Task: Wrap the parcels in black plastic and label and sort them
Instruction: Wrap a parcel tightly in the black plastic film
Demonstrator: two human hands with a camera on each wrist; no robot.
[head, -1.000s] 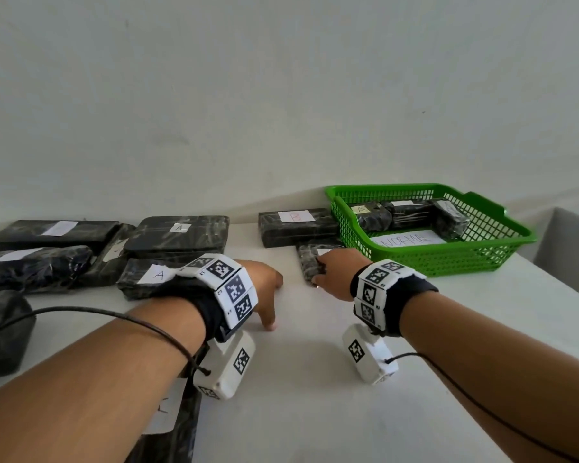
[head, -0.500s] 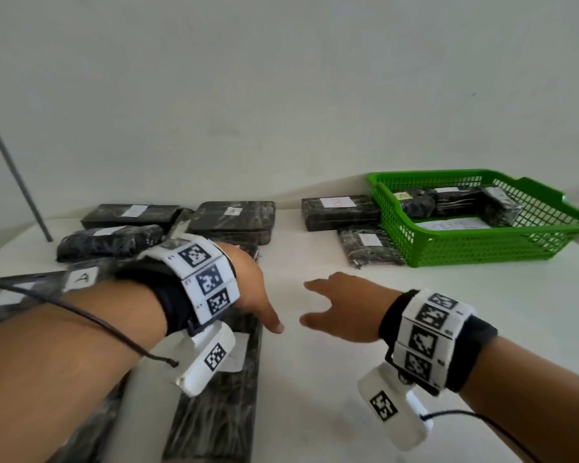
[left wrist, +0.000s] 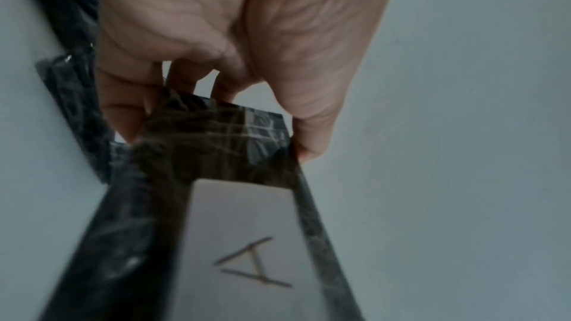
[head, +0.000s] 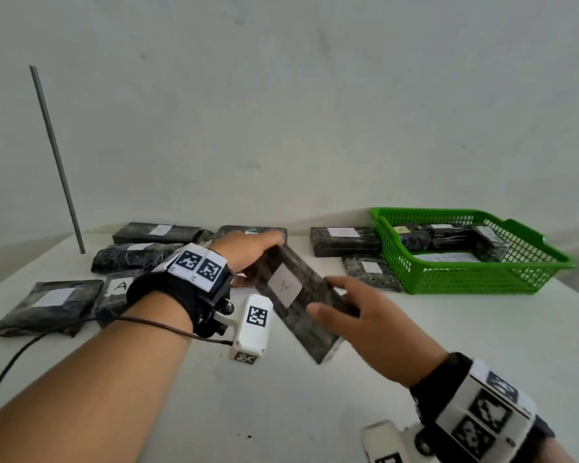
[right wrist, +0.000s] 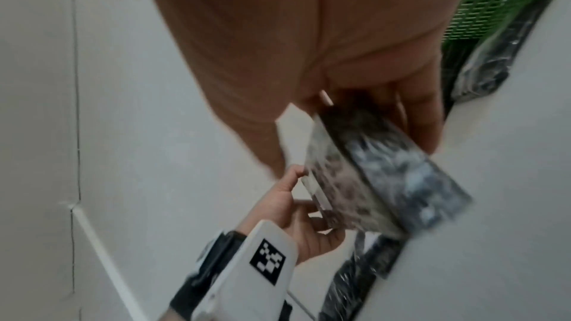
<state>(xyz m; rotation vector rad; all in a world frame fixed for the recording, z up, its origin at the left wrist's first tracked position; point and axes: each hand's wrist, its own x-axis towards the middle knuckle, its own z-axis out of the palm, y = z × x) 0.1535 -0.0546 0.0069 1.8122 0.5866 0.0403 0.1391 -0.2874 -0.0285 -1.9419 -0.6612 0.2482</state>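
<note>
Parcel, long flat black-plastic-wrapped, white label "A", aloft over the white counter: my left hand grasps its far end, right hand holds the near end, long axis running between both grips.

Glossy, crinkled black plastic wraps the parcel; matt paper label.

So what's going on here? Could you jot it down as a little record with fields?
held item: long black-wrapped parcel, off the table
its label: white label marked "A"
left hand: grips the far end
right hand: holds the near end
basket: green basket at right, wrapped parcels inside
table: more labelled black parcels lying at the back and left
</note>
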